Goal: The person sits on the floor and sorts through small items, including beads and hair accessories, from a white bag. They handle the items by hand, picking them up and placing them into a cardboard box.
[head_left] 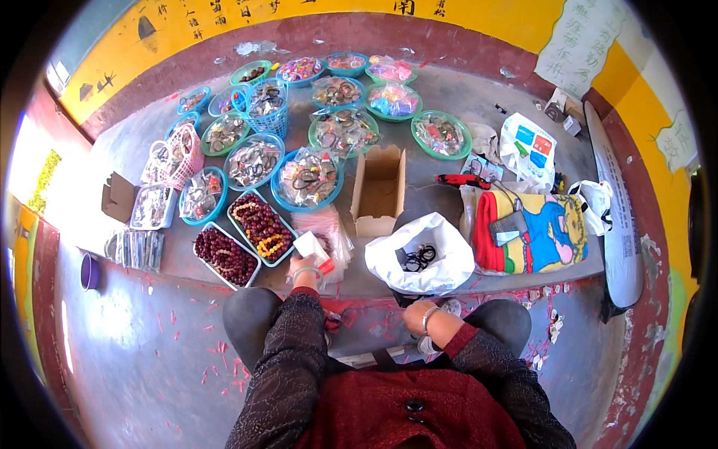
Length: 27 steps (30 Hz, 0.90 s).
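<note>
As the head view shows, the left hand (302, 270) rests at clear bags (339, 247) beside a white box (307, 244); whether it grips, I cannot tell. The right hand (420, 319) curls, contents hidden. Baskets (271, 124) already hold bagged pieces (307, 178); beaded bracelets (224, 257) in trays (254, 274) seem unbagged.

Pouches (333, 228) btwn beads (263, 224) (L) & bag (452, 258) (R).

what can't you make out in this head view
Right hand: whether it holds anything; its curled fingers hide that.
White crumpled plastic bag: its bottom, behind its near side and the black looped cords.
White bag with coloured patches: any contents, behind its sides.
Small mixed pieces in clear packaging: too small to identify.
</note>
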{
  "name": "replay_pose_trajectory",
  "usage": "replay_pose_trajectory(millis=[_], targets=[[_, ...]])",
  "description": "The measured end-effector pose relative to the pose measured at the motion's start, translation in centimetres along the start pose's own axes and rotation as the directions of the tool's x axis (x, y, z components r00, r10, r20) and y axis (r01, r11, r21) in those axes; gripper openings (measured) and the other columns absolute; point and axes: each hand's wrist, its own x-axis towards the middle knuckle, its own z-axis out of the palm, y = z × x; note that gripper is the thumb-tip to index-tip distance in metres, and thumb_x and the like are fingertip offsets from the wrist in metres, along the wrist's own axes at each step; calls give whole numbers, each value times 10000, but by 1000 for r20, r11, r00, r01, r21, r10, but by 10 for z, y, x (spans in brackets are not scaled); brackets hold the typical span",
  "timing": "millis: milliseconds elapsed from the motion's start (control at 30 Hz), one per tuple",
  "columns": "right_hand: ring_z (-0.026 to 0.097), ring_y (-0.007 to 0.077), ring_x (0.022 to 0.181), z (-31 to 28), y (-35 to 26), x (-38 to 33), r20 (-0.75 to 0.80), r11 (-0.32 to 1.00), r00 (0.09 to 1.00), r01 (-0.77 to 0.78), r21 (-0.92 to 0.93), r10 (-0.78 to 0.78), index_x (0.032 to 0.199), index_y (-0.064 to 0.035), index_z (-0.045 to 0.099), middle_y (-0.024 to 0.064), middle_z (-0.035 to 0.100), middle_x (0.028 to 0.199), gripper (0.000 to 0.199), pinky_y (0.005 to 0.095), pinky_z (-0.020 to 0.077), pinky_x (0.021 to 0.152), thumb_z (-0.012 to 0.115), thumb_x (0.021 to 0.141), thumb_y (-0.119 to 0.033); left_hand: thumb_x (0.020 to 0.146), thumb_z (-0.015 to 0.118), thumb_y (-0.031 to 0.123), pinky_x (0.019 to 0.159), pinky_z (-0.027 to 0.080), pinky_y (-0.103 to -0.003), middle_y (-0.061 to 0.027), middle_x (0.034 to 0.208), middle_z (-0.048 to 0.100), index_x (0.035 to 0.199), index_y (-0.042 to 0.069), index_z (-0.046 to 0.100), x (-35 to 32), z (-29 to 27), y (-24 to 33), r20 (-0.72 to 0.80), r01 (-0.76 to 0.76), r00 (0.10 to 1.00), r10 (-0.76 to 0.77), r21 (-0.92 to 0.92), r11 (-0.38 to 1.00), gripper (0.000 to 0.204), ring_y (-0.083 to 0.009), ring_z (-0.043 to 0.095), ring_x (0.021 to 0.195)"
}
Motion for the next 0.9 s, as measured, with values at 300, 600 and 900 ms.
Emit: replay_pose_trajectory(millis=[300,600,900], targets=[[596,336,829,-8,-4,0,-9,997,998,62,47,-62,814,-44,648,185,619,867,223,412,470,724,507,745,-203,591,771,223,775,466,-308,-92,939,639,1020,52,604,19,15,-10,39,58,998,-52,-156,986,491,-194,609,851],[600,326,798,-8,13,-7,-304,959,952,59,277,29,858,-16,625,191,615,851,279,382,471,705,472,789,-238,748,604,74,671,484,-364,-101,904,615,952,-11,584,-85,-12,62,356,162,929,105,-643,749,222,-220,596,771],[567,105,603,-51,-3,-49,-434,-180,790,548,817,433,831,-17,590,40,607,751,319,248,472,577,589,814,-336,799,477,-50,704,513,-348,-81,898,603,999,-12,547,-262,-94,70,797,378,491,352,-559,738,216,-203,605,795]])
